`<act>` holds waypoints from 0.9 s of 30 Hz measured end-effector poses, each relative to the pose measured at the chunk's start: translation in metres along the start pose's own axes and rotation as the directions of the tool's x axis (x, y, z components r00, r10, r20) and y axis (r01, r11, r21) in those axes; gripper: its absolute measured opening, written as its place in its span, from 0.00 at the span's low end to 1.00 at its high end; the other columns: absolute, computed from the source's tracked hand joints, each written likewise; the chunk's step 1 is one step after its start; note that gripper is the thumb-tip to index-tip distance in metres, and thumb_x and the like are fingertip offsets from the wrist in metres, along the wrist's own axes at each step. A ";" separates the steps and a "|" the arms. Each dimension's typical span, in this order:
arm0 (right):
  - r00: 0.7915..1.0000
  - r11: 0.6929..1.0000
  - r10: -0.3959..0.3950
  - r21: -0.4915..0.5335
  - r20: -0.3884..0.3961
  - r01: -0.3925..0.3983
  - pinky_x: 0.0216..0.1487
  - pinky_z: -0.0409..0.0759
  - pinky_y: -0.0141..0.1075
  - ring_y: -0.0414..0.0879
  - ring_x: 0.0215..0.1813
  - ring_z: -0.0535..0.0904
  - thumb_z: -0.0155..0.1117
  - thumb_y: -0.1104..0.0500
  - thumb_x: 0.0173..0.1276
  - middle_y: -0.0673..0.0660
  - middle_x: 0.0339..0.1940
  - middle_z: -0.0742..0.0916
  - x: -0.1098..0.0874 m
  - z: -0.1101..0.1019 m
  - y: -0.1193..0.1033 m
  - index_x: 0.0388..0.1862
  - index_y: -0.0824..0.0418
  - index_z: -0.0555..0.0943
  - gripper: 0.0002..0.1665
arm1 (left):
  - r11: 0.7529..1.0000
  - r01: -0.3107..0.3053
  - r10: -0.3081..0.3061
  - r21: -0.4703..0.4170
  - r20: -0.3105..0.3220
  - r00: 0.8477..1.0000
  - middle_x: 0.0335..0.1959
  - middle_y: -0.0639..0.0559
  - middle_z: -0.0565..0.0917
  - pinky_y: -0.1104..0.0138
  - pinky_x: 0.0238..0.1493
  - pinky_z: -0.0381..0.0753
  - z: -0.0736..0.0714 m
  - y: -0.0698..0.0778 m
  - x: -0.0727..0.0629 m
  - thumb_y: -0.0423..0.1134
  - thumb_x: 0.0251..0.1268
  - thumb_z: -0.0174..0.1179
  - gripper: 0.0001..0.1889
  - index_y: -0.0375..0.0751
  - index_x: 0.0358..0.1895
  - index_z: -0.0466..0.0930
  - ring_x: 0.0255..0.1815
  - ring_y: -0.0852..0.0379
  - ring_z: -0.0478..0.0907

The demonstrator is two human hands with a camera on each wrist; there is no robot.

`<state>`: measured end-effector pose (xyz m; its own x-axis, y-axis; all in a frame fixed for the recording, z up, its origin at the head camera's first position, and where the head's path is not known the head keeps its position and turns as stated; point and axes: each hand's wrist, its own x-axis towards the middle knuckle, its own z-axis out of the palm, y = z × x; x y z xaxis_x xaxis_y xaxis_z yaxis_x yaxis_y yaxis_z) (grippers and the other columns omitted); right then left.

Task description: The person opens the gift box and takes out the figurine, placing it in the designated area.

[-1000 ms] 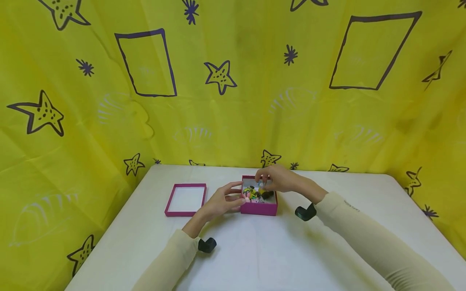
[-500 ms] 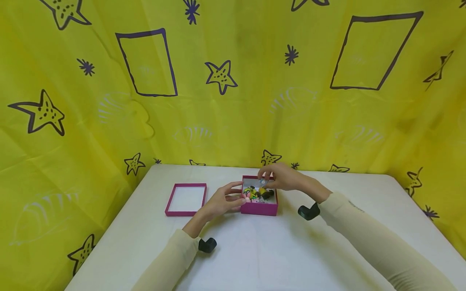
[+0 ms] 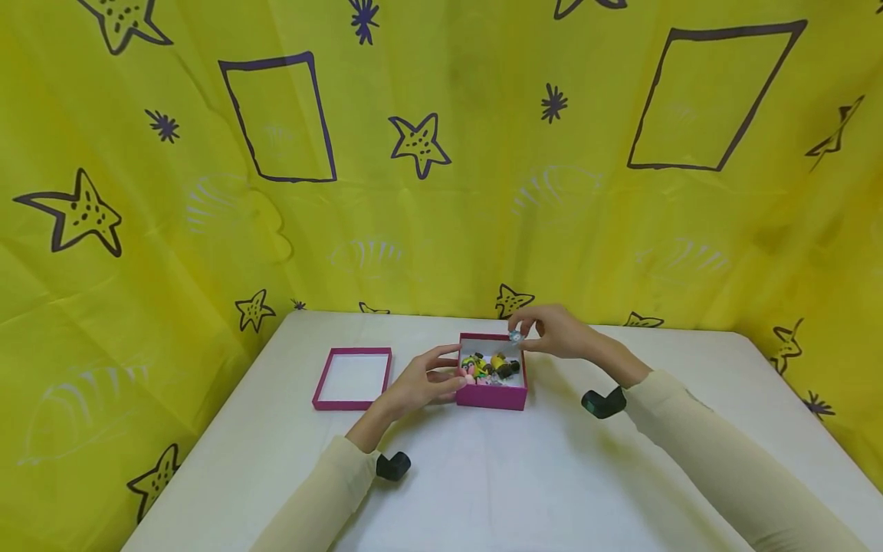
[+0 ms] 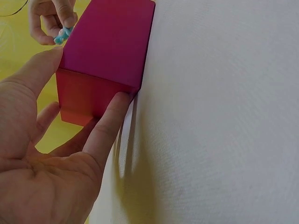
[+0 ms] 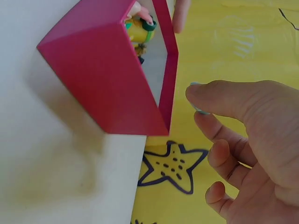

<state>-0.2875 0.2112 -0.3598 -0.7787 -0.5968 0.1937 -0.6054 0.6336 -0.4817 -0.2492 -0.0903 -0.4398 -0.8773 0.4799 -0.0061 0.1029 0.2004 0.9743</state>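
Observation:
At the left side of an uncovered magenta box (image 3: 490, 396) is my left hand (image 3: 422, 381). The thumb lies at the near rim corner and the fairly straight fingers touch the side wall, as the left wrist view shows. Small colourful toy figures (image 3: 507, 369), yellow, dark and pink, lie jumbled inside the box. Above its back right corner, my right hand (image 3: 555, 331) pinches a small light-blue toy figure (image 4: 63, 35) between thumb and forefinger. In the right wrist view most of that figure is hidden behind the thumb.
The magenta-rimmed lid (image 3: 352, 379), white inside, lies on the white table (image 3: 483, 475) to the left of the box. A yellow curtain (image 3: 476, 230) printed with stars hangs behind the table and along both sides.
My right hand has lifted the light-blue figure out of the box, moving up and to the right. My left hand and the box have stayed in place.

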 end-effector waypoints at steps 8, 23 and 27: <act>0.997 0.999 0.045 0.025 -0.056 -0.044 0.34 0.74 0.36 0.47 0.33 0.73 0.76 0.64 0.64 0.51 0.35 0.87 -0.012 -0.003 0.015 0.48 0.58 0.85 0.14 | 1.000 0.002 -0.002 0.003 -0.003 1.000 0.66 0.41 0.79 0.57 0.58 0.84 0.001 -0.002 -0.001 0.41 0.71 0.68 0.37 0.47 0.80 0.62 0.67 0.41 0.77; 0.984 0.991 0.125 0.070 -0.123 -0.117 0.36 0.75 0.34 0.48 0.36 0.75 0.76 0.62 0.65 0.53 0.37 0.88 -0.027 -0.001 0.038 0.49 0.60 0.85 0.14 | 1.000 0.010 -0.010 -0.003 -0.007 1.000 0.70 0.42 0.75 0.57 0.57 0.85 -0.001 -0.002 0.000 0.42 0.70 0.68 0.37 0.50 0.80 0.63 0.66 0.42 0.78; 0.981 0.986 0.149 0.089 -0.123 -0.139 0.36 0.74 0.35 0.49 0.37 0.75 0.76 0.62 0.65 0.54 0.36 0.88 -0.030 0.000 0.042 0.48 0.60 0.85 0.14 | 1.000 0.003 -0.003 -0.003 -0.006 1.000 0.70 0.41 0.74 0.57 0.57 0.85 -0.001 -0.003 0.001 0.41 0.70 0.68 0.37 0.49 0.80 0.63 0.66 0.42 0.78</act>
<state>-0.2894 0.2558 -0.3859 -0.8744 -0.4306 0.2235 -0.4747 0.6640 -0.5778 -0.2506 -0.0910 -0.4426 -0.8805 0.4740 -0.0073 0.0991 0.1990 0.9750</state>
